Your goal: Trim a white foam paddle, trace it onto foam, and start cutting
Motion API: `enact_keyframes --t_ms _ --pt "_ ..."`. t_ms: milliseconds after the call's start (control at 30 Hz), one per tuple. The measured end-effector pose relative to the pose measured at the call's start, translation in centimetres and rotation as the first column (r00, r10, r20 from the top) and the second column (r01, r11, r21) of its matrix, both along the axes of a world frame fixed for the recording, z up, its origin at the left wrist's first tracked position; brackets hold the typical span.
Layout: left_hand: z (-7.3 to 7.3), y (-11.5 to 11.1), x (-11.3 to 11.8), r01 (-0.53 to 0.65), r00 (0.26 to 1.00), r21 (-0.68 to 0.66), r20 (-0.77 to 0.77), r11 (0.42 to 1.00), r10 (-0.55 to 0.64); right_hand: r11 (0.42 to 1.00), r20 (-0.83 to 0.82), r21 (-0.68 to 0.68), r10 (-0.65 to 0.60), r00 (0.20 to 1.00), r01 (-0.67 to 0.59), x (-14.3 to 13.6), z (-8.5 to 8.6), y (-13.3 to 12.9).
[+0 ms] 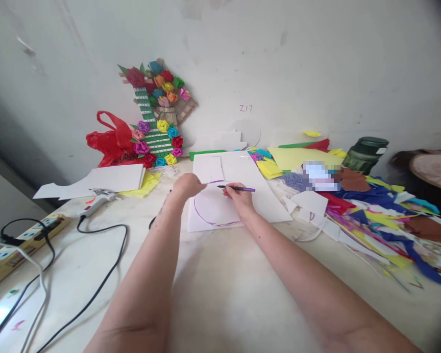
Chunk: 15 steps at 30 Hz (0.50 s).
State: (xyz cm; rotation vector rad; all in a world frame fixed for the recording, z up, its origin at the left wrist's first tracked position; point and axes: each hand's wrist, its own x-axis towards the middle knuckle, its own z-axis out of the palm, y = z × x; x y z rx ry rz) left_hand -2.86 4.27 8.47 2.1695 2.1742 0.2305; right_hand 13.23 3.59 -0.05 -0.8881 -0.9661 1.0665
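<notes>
My right hand (240, 198) grips a purple marker (247, 189), its dark tip pointing left over a white sheet (238, 171). A purple curved line (213, 224) runs round the sheet's lower left, with a short purple stroke above it. My left hand (188, 185) is over the sheet's left edge, fingers bent and drawn together; whatever they may hold is hidden. On the sheet's upper part lies a small white rectangular piece (216, 168).
To the left are a glue gun (97, 202), a power strip (33, 234), cords and white board pieces (113, 179). Paper-flower decorations (159, 117) and a red bag (112, 139) stand at the wall. Coloured scraps (382, 211) and a green bottle (365, 156) lie right.
</notes>
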Motion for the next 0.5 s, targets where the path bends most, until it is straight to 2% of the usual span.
enact_keyframes --t_ms 100,200,267,333,500 --pt "-0.5 -1.4 3.0 0.156 0.964 -0.053 -0.210 0.986 -0.163 0.999 -0.050 -0.005 -0.032 0.998 0.032 0.2 0.2 -0.1" --pt "-2.1 -2.9 4.7 0.243 0.939 -0.079 -0.230 0.967 -0.255 0.997 -0.080 -0.015 -0.075 0.994 0.074 0.3 0.3 -0.2" --pt "-3.4 -3.5 5.0 0.313 0.928 -0.054 -0.195 0.948 -0.317 0.995 -0.097 -0.023 -0.094 0.991 0.093 0.2 0.3 -0.2" --pt "-4.3 -3.8 5.0 0.326 0.927 -0.031 -0.184 0.945 -0.326 0.994 -0.128 -0.033 -0.108 0.986 0.105 0.3 0.4 -0.1" --pt "-5.3 -3.9 4.6 0.343 0.928 -0.006 -0.156 0.939 -0.339 0.979 -0.215 -0.131 -0.182 0.960 0.156 1.5 1.1 1.4"
